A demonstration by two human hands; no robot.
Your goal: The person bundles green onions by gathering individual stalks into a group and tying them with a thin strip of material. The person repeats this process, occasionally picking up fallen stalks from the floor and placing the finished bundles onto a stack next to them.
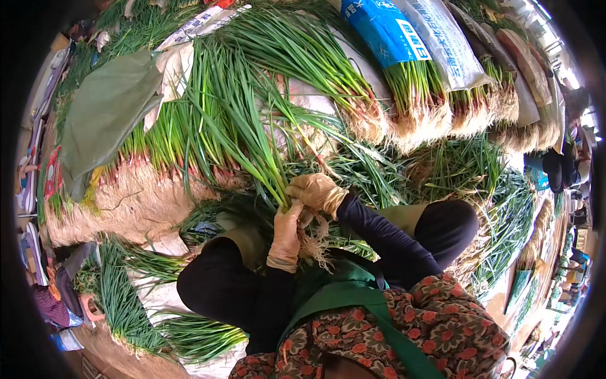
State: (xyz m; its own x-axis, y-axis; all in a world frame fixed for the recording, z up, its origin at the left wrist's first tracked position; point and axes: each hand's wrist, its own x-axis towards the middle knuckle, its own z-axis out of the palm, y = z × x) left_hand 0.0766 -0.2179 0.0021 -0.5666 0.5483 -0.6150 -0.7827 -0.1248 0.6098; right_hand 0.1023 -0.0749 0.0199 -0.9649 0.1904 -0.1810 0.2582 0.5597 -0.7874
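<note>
Both my hands wear pale yellow gloves and meet in front of my lap. My left hand (286, 237) is closed around the lower stems of a small bunch of green onions (270, 175), whose long leaves reach up and away from me. Pinched against the same stems, just above, is my right hand (317, 192). Shaggy pale roots (314, 245) hang below the hands. The exact spot where the right fingertips touch is partly hidden.
A thick row of green onions (167, 136) with matted roots lies ahead on the left. Bundles wrapped in a blue bag (382, 31) and a white bag (442, 47) lie at the upper right. Loose leaves (467, 170) cover the right side. A dark green sheet (107, 117) drapes the left pile.
</note>
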